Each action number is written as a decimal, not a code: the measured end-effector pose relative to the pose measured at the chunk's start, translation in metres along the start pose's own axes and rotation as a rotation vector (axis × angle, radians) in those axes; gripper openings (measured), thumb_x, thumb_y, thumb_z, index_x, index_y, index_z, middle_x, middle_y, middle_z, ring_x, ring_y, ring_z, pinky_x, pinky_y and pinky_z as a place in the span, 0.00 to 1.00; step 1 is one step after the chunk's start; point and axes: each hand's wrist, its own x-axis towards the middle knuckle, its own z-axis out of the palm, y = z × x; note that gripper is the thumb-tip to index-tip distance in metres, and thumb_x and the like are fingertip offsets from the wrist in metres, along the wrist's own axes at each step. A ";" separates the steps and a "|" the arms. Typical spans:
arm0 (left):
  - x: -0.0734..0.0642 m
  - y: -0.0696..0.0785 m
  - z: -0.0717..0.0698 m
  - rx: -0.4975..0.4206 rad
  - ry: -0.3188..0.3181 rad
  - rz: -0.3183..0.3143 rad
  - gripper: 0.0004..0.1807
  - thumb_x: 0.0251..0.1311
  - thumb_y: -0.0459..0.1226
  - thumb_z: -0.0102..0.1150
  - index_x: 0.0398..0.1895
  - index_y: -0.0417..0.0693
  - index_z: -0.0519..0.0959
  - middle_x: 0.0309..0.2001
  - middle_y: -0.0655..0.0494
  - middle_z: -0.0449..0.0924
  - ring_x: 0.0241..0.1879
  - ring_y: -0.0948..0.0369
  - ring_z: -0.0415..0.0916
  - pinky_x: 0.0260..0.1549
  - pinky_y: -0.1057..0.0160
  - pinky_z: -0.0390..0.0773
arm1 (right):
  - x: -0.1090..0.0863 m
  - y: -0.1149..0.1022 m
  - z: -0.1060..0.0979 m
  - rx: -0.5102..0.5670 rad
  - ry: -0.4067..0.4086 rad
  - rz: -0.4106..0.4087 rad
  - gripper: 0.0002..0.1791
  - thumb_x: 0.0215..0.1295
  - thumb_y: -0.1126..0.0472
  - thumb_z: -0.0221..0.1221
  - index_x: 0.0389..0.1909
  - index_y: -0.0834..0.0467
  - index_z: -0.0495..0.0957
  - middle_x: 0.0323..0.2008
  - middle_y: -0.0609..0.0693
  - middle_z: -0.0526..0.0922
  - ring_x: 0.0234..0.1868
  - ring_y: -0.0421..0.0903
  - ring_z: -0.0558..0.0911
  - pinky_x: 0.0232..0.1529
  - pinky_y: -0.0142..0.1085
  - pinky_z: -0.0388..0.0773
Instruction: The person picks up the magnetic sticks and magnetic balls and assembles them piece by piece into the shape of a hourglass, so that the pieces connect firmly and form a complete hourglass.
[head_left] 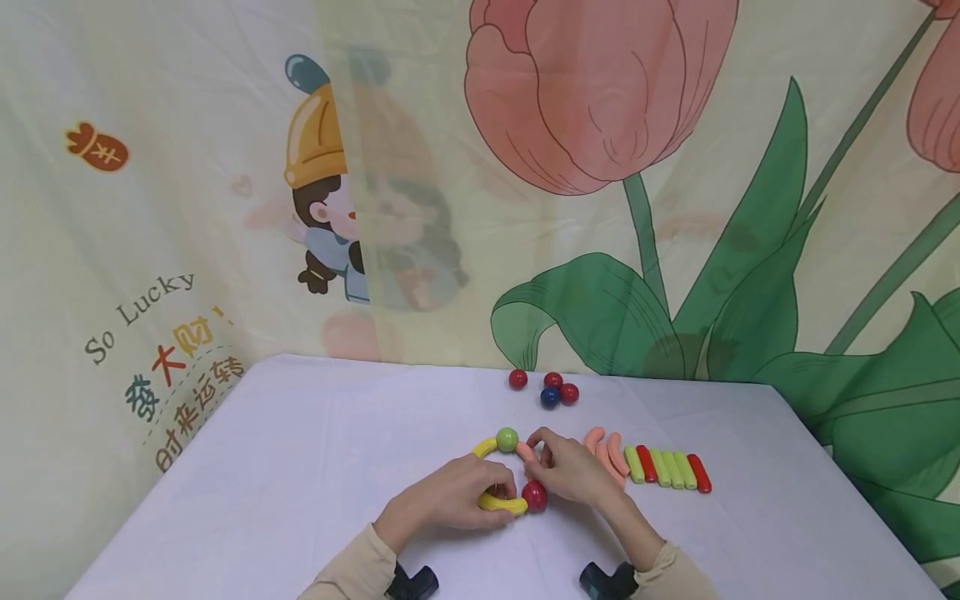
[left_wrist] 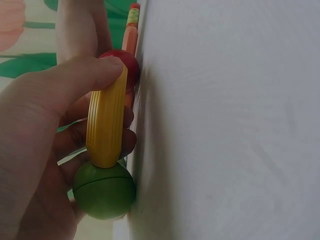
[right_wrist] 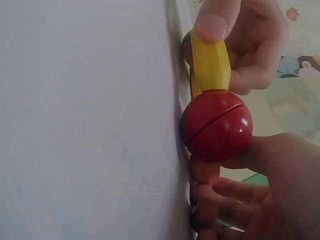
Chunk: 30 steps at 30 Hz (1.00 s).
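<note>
My left hand grips a yellow curved stick, its thumb pressed along the top and the other fingers beneath. A red ball, scored with a groove, meets the stick's right end. In the left wrist view a green ball sits at the stick's other end. My right hand pinches a pink curved stick beside the red ball, partly covering it. Behind the hands, another green ball lies between that pink stick and a second yellow curved stick, so the pieces form a rough ring.
Right of the hands lie several pink curved sticks, then a row of short light green sticks and red sticks. Near the table's back edge are several red balls and a dark blue ball. A printed curtain hangs behind the white table.
</note>
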 end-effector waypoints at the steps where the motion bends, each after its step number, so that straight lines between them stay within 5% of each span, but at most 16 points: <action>1: 0.000 0.000 0.000 -0.001 -0.001 -0.001 0.06 0.56 0.47 0.63 0.34 0.59 0.79 0.28 0.71 0.76 0.27 0.75 0.67 0.32 0.78 0.67 | 0.000 0.000 0.000 0.001 0.005 0.002 0.15 0.59 0.55 0.61 0.46 0.53 0.74 0.19 0.45 0.71 0.20 0.40 0.69 0.19 0.29 0.61; 17: 0.000 0.002 0.001 0.015 0.008 -0.016 0.06 0.56 0.47 0.63 0.33 0.59 0.79 0.28 0.72 0.75 0.27 0.76 0.66 0.31 0.78 0.67 | 0.000 0.002 -0.001 0.014 0.008 0.003 0.14 0.58 0.57 0.61 0.46 0.52 0.75 0.20 0.45 0.71 0.20 0.41 0.69 0.20 0.29 0.61; 22: 0.000 0.001 0.000 0.013 0.022 -0.025 0.08 0.58 0.51 0.59 0.35 0.61 0.79 0.30 0.72 0.76 0.31 0.75 0.69 0.38 0.74 0.69 | -0.001 0.002 -0.002 0.026 0.015 -0.002 0.14 0.58 0.56 0.62 0.45 0.52 0.75 0.20 0.45 0.71 0.20 0.40 0.69 0.19 0.29 0.61; 25: -0.001 0.000 -0.003 0.023 0.080 -0.067 0.12 0.62 0.54 0.53 0.39 0.61 0.79 0.36 0.71 0.77 0.39 0.72 0.71 0.47 0.66 0.70 | -0.001 0.003 -0.002 0.034 0.020 0.000 0.15 0.58 0.57 0.61 0.46 0.52 0.74 0.20 0.45 0.71 0.20 0.40 0.69 0.19 0.29 0.62; 30: -0.001 -0.007 -0.004 0.036 0.257 -0.247 0.14 0.63 0.48 0.54 0.49 0.56 0.77 0.46 0.61 0.75 0.46 0.65 0.71 0.47 0.61 0.74 | 0.000 0.003 -0.002 0.056 0.023 0.027 0.15 0.58 0.57 0.61 0.46 0.53 0.74 0.21 0.46 0.72 0.20 0.41 0.70 0.20 0.30 0.63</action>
